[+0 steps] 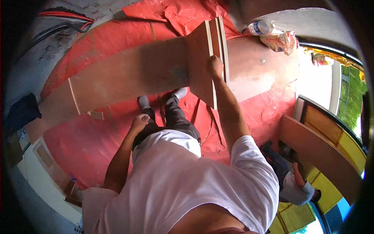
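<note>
My right hand (215, 67) is closed over the upper edge of upright plywood panels (200, 54). Two or more panels stand close together, with pale layered edges showing. They rise from a long brown board (128, 74) that lies flat in front of my feet. Loosely bent and with nothing visible in it, my left hand (139, 124) hangs beside my left thigh, apart from the boards.
Red sheeting (85, 144) covers the floor. A plastic bottle (261, 27) and a crumpled bag (287, 42) lie at the far right. Near right, another person (294, 185) is by a long leaning board (319, 146). Cables (64, 23) lie far left.
</note>
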Demonstrator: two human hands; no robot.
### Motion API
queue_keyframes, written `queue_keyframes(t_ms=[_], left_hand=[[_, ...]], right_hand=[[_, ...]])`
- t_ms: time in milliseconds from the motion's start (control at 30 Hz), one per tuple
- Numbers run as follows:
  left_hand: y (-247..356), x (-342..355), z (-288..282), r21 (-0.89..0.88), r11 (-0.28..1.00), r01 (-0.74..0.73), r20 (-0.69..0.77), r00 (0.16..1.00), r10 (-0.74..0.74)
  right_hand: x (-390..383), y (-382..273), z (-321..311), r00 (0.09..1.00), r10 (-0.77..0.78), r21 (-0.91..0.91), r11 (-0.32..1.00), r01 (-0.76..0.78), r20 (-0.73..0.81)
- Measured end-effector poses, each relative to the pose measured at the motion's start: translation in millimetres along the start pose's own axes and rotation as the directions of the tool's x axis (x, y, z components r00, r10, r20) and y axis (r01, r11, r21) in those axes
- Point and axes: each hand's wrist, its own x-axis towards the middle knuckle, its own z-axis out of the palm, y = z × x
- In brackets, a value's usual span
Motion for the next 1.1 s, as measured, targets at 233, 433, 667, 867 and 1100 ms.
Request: queue_keyframes(t_ms=[233, 433, 667, 867, 1100], left_hand=[[-42, -4, -12, -0.003, 0.987, 0.159, -0.007, 0.987, -0.159], [-41, -19, -33, -0.131, 0.973, 0.189, -0.027, 0.981, -0.194], [-7, 7, -32, -0.054, 0.980, 0.193, 0.042, 0.981, -0.191], [64, 44, -2, 0.058, 0.994, -0.090, 0.133, 0.988, 0.082], [186, 125, 89, -0.008, 0.996, -0.090, 0.158, 0.983, 0.090]], right_hand=[[16, 7, -20, 0.987, 0.114, -0.147, 0.984, -0.097, 0.112], [-25, -17, -54, 0.988, 0.123, -0.106, 0.988, -0.114, 0.088], [-98, 64, 0, 0.921, -0.345, -0.347, 0.899, 0.267, -0.183], [-111, 42, 19, 0.925, -0.187, -0.215, 0.969, 0.119, -0.330], [-135, -3, -9, 0.940, -0.103, 0.144, 0.977, 0.157, -0.325]])
